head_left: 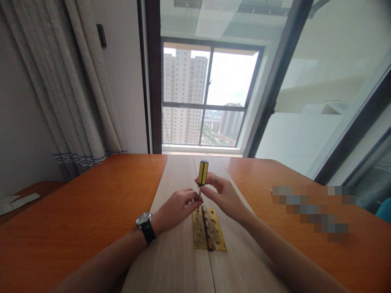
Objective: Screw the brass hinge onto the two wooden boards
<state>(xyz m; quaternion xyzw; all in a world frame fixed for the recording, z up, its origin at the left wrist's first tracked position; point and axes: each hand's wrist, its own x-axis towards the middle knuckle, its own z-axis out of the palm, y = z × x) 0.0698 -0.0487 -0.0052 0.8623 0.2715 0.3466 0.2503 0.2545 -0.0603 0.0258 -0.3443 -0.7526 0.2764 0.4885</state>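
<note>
A screwdriver (pixel 203 174) with a yellow and black handle stands nearly upright over the far end of a brass hinge (pixel 220 232). My right hand (pixel 224 195), with a ring on one finger, is closed on it around the lower handle. Low on the shaft, the thumb and fingers of my left hand (pixel 174 209) pinch together; whether a screw is also between them is hidden. The worn hinge lies spread flat, its knuckle along the seam between two pale wooden boards (pixel 171 264). Holes show in its right leaf.
The boards lie on an orange-brown wooden table (pixel 100 211). On the table's right side is a pixelated patch (pixel 314 209) whose contents cannot be made out. Pale strips (pixel 20 203) lie at the far left. Behind are a grey curtain (pixel 61 81) and a window (pixel 210 106).
</note>
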